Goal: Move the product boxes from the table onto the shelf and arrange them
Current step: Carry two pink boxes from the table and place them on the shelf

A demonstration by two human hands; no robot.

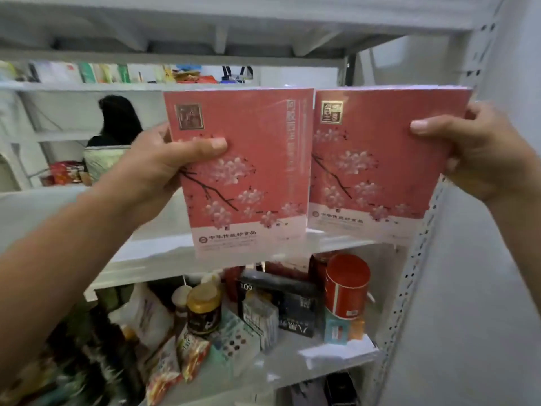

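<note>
Both arms are raised in front of the body, hands at about the same height and well apart. The left forearm comes up bare from the lower left, wrist straight. The left hand grips the left edge of a pink box - thumb laid flat across the front, fingers behind and out of sight. The right forearm enters from the right edge, only a short part of it showing. The right hand grips the right edge of a second pink box the same way - thumb on the front face, fingers wrapped round the back.
</note>
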